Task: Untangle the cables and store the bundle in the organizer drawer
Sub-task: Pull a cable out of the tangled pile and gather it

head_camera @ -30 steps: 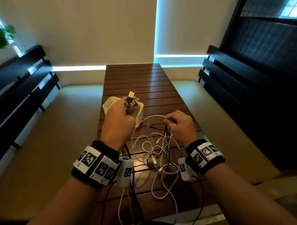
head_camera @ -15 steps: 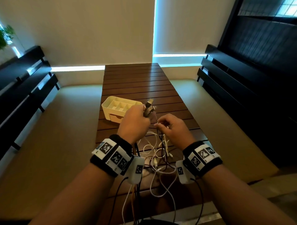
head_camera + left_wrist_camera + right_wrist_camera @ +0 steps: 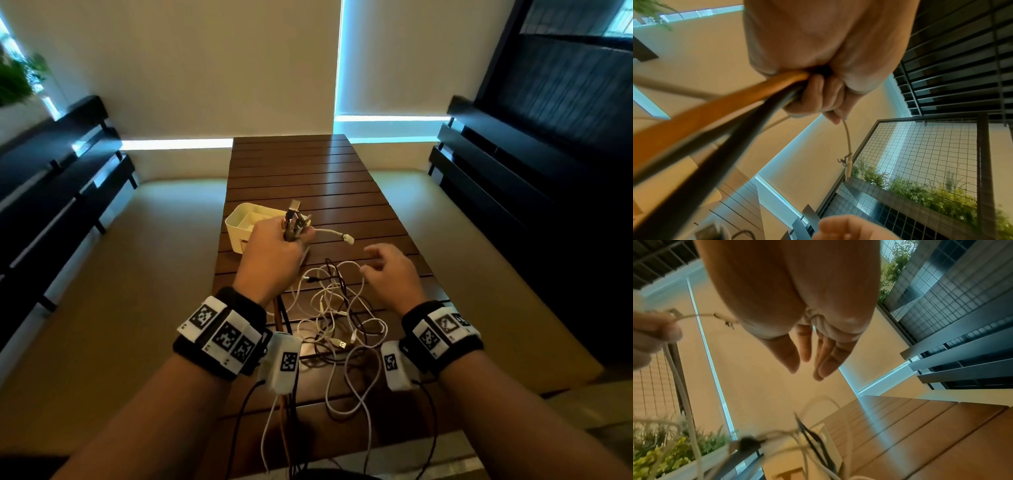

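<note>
The worktop point(image 3: 342, 178) runs away from the person, benches flanking it left point(image 3: 51, 171) and right point(image 3: 513, 164). On its left part, toward the middle, sits the organizer point(image 3: 239, 222). The left hand point(image 3: 274, 253) is raised just in front of the organizer, partly covering it, with a cluster of cable ends point(image 3: 295, 222) sticking up from it. The right hand point(image 3: 390, 274) hovers to its right. Between and before both hands, the tangled cables point(image 3: 339, 308) lie on the worktop, some strands hanging over its near edge.

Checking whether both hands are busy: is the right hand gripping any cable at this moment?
No: in the right wrist view the right hand has straight, spread fingers with nothing between them, above the cables.
</note>
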`<state>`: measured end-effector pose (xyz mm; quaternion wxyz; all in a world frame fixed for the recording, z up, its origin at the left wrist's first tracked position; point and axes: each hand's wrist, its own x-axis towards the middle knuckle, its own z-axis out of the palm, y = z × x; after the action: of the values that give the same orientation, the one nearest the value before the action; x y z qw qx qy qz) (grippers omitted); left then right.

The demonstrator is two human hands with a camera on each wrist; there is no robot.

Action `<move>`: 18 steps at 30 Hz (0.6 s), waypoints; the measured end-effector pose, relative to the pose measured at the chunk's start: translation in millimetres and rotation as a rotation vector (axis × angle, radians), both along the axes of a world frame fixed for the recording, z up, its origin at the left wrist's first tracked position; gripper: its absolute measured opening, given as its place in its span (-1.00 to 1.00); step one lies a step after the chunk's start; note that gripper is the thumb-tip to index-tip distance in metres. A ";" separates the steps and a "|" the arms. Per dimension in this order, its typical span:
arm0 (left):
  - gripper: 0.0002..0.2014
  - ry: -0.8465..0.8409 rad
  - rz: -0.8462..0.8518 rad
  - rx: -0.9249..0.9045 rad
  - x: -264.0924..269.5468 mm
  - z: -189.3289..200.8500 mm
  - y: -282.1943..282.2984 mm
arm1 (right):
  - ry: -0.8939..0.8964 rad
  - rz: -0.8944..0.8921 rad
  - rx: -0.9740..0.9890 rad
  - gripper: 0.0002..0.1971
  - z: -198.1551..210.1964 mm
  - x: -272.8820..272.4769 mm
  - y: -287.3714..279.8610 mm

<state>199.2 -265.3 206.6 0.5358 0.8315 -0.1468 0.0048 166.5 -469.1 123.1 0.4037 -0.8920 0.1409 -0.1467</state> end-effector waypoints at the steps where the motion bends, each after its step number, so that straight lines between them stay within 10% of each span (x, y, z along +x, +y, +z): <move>1: -0.75 0.001 -0.005 0.013 0.0 0.5 1.3 | -0.050 0.007 0.028 -0.71 6.9 -0.9 0.7; 9: -0.76 0.035 -0.118 0.058 -6.8 1.4 -0.8 | -0.380 0.316 -0.097 -0.78 63.0 -18.6 34.2; 18: -0.80 0.025 -0.127 -0.071 -2.7 -8.3 17.5 | 0.172 0.432 0.183 -0.98 60.4 -65.3 40.7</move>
<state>196.4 -247.9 198.3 0.5660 0.8009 -0.1923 -0.0346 101.2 -428.4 183.5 0.4912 -0.8704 -0.0065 0.0330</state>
